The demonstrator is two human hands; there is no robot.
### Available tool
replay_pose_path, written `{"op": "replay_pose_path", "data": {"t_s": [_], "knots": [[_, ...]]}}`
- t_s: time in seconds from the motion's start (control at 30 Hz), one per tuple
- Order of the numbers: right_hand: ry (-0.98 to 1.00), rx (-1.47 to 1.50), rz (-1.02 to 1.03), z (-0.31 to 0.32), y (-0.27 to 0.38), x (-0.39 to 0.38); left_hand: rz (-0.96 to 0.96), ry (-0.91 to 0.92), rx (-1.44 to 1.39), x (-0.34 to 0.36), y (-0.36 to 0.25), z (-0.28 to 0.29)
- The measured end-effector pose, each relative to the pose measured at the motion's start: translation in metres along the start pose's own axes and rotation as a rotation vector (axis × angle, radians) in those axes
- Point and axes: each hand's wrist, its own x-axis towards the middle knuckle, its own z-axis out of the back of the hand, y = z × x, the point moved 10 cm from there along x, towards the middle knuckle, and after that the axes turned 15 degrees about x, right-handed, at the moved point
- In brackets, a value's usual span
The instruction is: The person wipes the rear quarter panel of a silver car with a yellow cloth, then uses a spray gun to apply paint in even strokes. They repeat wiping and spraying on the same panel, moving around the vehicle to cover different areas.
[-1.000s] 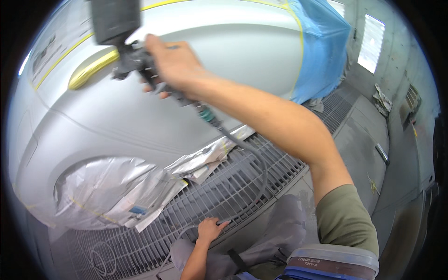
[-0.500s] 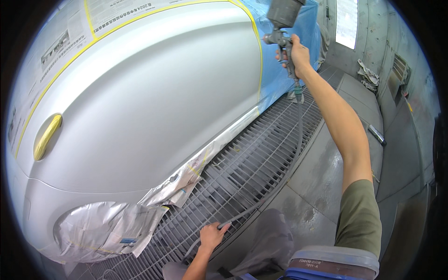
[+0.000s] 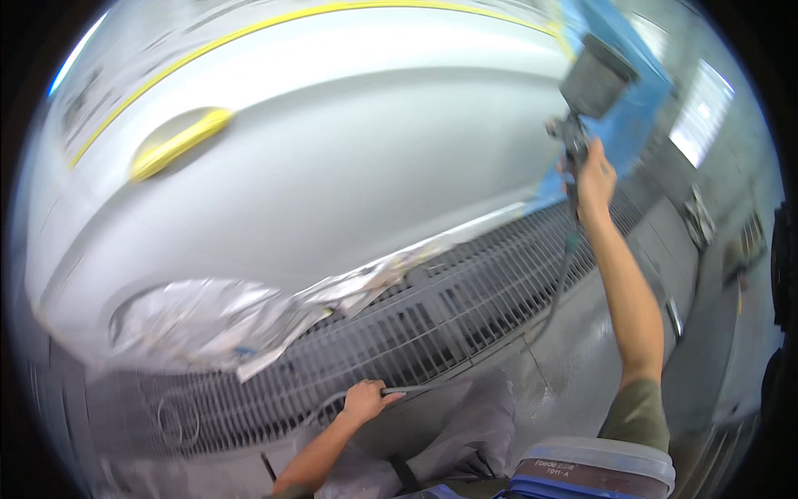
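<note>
My right hand (image 3: 595,176) is wrapped round the handle of a spray gun (image 3: 572,137), held up beside the far end of the silver car panel (image 3: 366,158). A grey paint cup (image 3: 597,76) sits on top of the gun. From the handle's bottom an air hose (image 3: 559,299) hangs down and curves back toward me. Low in the view, my left hand (image 3: 364,401) is closed round a nearer stretch of that hose. The panel's door handle (image 3: 183,143) is covered in yellow tape. Motion blurs much of the car.
Yellow tape (image 3: 332,8) edges the masked upper area. Blue plastic sheeting (image 3: 619,137) covers the car's far end, and silvery masking sheet (image 3: 199,312) covers the wheel arch. A metal floor grating (image 3: 432,320) runs along the car. Crumpled sheeting (image 3: 700,218) lies by the right wall.
The view has swung, so the car appears turned and the door handle higher. My right hand with the spray gun sits farther right and lower in the picture. Both hands keep their holds.
</note>
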Motion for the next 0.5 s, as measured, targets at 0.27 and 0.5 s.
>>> {"op": "replay_pose_path", "data": {"t_s": [0.27,0.5], "knots": [[0.52,0.003,-0.498,-0.281,0.03,-0.284,0.144,0.408,0.149,-0.184,0.071,0.008],[0.805,0.331,-0.592,-0.471,0.072,-0.405,0.34,0.462,-0.049,-0.301,0.079,0.071]]}}
